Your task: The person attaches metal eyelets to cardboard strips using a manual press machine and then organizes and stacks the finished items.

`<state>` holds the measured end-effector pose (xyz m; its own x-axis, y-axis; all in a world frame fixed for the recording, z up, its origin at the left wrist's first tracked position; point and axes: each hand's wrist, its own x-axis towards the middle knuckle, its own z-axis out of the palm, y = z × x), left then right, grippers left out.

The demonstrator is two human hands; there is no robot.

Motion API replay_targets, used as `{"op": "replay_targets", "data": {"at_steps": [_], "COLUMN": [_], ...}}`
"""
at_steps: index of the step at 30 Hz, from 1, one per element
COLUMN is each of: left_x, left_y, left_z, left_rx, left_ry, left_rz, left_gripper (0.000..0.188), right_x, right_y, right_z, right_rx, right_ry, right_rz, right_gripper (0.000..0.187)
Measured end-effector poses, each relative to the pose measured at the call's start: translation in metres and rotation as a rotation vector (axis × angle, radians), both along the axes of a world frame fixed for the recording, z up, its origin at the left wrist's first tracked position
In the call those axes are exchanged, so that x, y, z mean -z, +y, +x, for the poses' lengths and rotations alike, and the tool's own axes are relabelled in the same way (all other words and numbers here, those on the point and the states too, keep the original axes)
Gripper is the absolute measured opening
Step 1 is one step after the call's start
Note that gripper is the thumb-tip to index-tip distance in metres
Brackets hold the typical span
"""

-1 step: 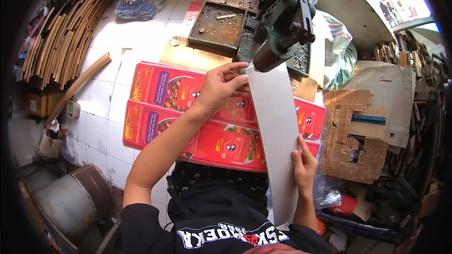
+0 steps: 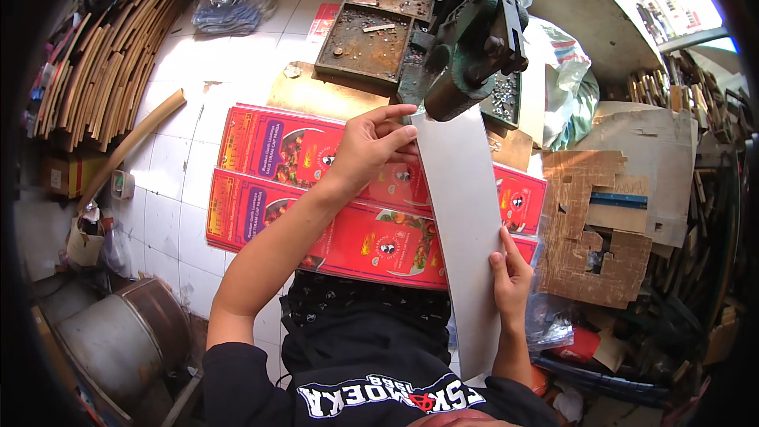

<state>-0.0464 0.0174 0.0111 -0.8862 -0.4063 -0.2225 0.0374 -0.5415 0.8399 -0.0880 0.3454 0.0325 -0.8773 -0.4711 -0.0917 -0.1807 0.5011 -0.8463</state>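
Note:
A long pale grey-white board slants from my lap up to the dark green press, its far end lying under the round press head. My left hand is at the far left corner of this board, index finger and thumb against its edge; the other fingers are partly hidden. My right hand grips the board's right edge lower down, thumb on top and fingers at the side. Beneath the board lie red printed panels in two overlapping stacks.
A rusty compartment tray with small metal pieces stands left of the press. Cut brown cardboard lies to the right. Stacked boards, a curved strip and a metal drum are on the left. A plastic sack sits behind.

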Motion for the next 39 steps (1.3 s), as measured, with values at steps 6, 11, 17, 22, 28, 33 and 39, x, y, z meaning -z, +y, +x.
{"op": "replay_targets", "data": {"at_steps": [6, 11, 17, 22, 28, 33, 39], "left_x": [0.005, 0.005, 0.004, 0.005, 0.008, 0.006, 0.008], "left_y": [-0.002, -0.001, -0.002, -0.001, -0.002, -0.002, -0.002], "left_z": [0.0, 0.0, 0.0, -0.001, 0.0, -0.001, 0.001], "left_rx": [0.012, 0.015, 0.019, 0.018, 0.017, 0.022, 0.022], "left_ry": [0.018, 0.031, 0.031, 0.049, 0.063, 0.058, 0.063], "left_rz": [0.018, 0.021, 0.023, 0.013, 0.013, 0.008, -0.002], "left_gripper": [0.041, 0.04, 0.039, 0.038, 0.036, 0.036, 0.036], "right_x": [0.0, 0.004, 0.01, 0.009, 0.005, 0.007, 0.009], "right_y": [0.002, 0.003, 0.004, 0.006, 0.01, 0.009, 0.007], "right_z": [-0.001, 0.0, -0.001, -0.001, -0.001, 0.0, 0.001], "right_rx": [0.001, 0.006, -0.002, 0.005, -0.032, -0.012, 0.021], "right_ry": [-0.015, -0.001, 0.038, 0.028, -0.039, -0.001, 0.01], "right_rz": [0.009, -0.034, -0.043, -0.025, 0.058, 0.01, -0.012], "right_gripper": [0.043, 0.043, 0.043, 0.044, 0.048, 0.047, 0.043]}}
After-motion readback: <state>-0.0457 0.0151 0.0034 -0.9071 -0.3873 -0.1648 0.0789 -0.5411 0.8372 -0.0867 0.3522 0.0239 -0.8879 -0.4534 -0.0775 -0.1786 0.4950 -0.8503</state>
